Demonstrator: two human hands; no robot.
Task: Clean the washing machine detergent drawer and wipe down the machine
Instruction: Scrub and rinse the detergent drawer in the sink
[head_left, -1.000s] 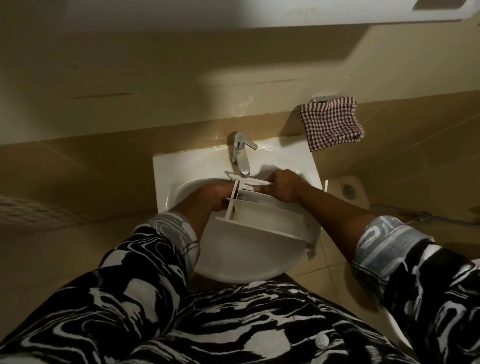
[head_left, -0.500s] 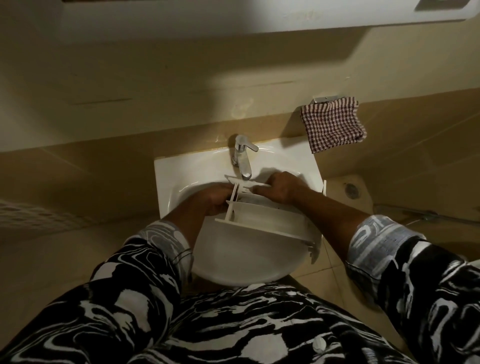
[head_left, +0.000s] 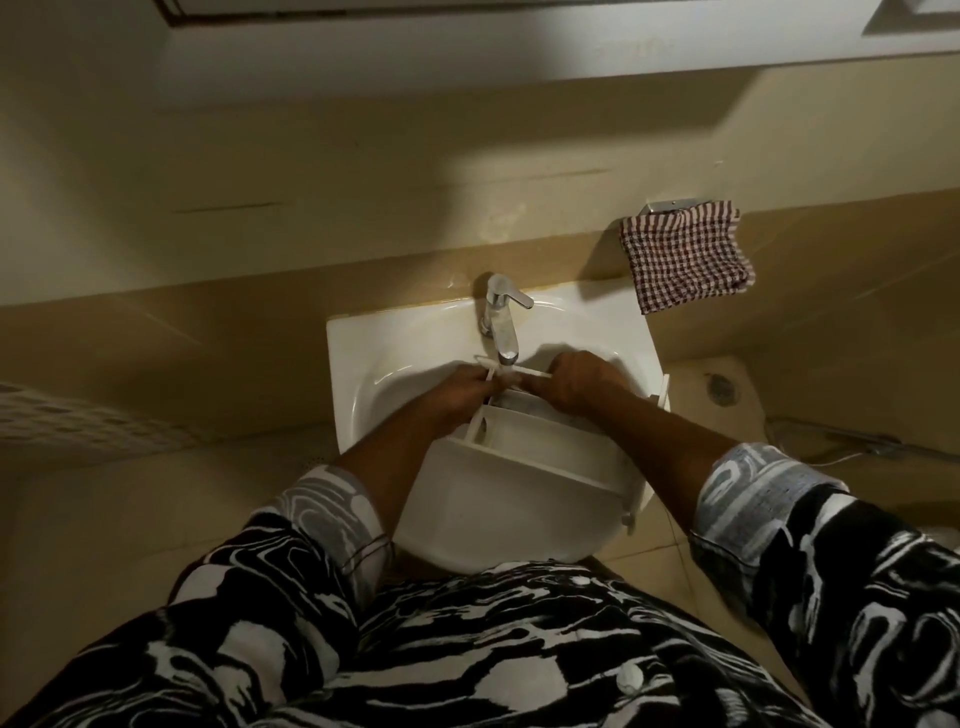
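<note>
White plastic detergent drawer (head_left: 530, 457): left hand (head_left: 470, 387) has slid to twelve o'clock, gripping beside the clasping right hand (head_left: 582, 382) under the chrome tap (head_left: 501, 322); likely rinsing.

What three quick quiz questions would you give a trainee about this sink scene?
1. True or false: the checked cloth hangs on the wall, outside the sink.
2. The left hand and right hand both hold: A) the detergent drawer; B) a sponge; C) a bottle.
3. Fill in: the drawer's far end lies under the ___.

Key: 1 true; 2 A; 3 tap.
</note>
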